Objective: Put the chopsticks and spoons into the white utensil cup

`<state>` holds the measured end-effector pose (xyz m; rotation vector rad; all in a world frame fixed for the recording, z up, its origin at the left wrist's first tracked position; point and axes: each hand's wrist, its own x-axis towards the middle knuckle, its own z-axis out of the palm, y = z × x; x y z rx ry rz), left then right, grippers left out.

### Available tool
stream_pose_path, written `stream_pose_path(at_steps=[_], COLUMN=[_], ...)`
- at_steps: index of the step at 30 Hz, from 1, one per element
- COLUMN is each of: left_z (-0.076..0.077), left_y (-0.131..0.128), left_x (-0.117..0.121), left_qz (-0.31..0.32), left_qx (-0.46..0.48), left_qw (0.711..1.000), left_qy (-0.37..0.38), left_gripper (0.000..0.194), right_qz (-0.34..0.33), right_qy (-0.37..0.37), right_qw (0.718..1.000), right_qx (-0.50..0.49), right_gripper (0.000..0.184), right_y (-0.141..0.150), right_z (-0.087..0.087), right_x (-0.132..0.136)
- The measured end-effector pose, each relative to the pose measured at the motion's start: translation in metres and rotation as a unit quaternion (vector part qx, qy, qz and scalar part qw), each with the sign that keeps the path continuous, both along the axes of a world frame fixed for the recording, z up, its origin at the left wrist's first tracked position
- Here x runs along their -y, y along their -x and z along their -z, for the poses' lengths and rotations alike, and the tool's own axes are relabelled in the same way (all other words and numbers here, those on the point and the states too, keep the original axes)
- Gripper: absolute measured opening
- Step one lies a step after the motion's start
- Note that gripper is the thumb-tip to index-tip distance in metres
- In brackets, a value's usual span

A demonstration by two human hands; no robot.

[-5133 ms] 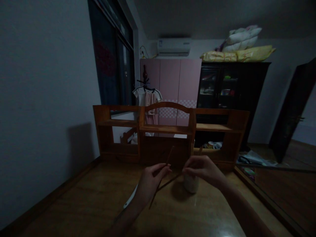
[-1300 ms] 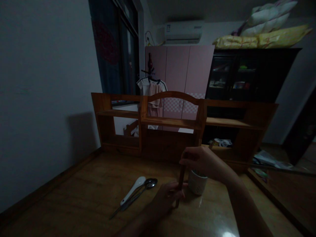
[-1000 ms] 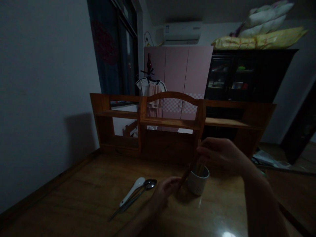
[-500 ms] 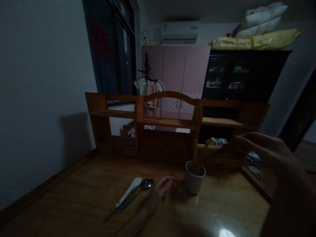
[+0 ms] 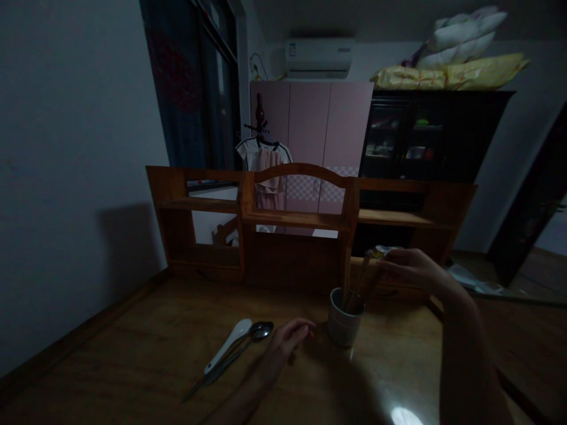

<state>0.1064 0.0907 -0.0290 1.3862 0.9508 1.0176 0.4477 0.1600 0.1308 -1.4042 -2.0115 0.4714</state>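
A pale cup point(image 5: 344, 324) stands upright on the wooden table, with several wooden chopsticks point(image 5: 346, 274) leaning inside it. Above and right of its rim is my right hand point(image 5: 411, 270), fingers pinched on a dark stick that looks like a chopstick, reaching down to the cup; dim light blurs its outline. My left hand point(image 5: 287, 339) rests on its side on the table, left of the cup, fingers loosely extended with nothing in them. Left of that hand lie a white spoon point(image 5: 228, 345) and metal spoons point(image 5: 262, 330), side by side, bowls pointing away from me.
A wooden shelf unit point(image 5: 296, 219) runs along the table's back edge, behind the cup. The wall point(image 5: 80, 177) borders the table on the left. A wardrobe point(image 5: 310, 124), a dark cabinet point(image 5: 478, 130) and a clothes rack point(image 5: 260, 112) stand beyond.
My right hand has moved left, closer to the cup, and the stick at its fingers is steeper. My left hand stays by the cup. The view has shifted slightly.
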Motion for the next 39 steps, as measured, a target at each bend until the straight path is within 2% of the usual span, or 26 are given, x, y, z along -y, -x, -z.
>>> stream_pose_path(at_steps=[9, 20, 23, 30, 35, 39], left_z=[0.002, 0.002, 0.001, 0.001, 0.002, 0.001], left_y=[0.0, -0.001, -0.001, -0.001, -0.002, -0.002], left_x=[0.0, -0.001, 0.0, 0.001, 0.001, 0.0], left_qz=[0.008, 0.013, 0.014, 0.014, 0.012, 0.014], left_qx=[0.003, 0.001, 0.005, -0.003, -0.006, -0.005], left_qw=[1.0, 1.0, 1.0, 1.0, 0.999, 1.0], left_qy=[-0.022, -0.006, -0.006, -0.027, -0.029, -0.025], left_gripper=[0.036, 0.036, 0.035, 0.033, 0.032, 0.032], right_qz=[-0.031, -0.039, -0.031, 0.026, 0.06, 0.043], right_qy=[0.14, 0.189, 0.162, 0.007, -0.004, -0.033], right_qw=[0.988, 0.978, 0.985, 0.999, 0.996, 0.998], right_qx=[-0.064, -0.076, -0.042, 0.042, 0.059, 0.035], right_gripper=[0.04, 0.046, 0.047, 0.049, 0.05, 0.046], right_y=[-0.006, -0.008, -0.007, -0.013, -0.015, -0.007], right_z=[0.006, 0.017, 0.014, 0.008, 0.013, 0.009], right_x=[-0.004, -0.012, -0.01, -0.014, -0.022, -0.021])
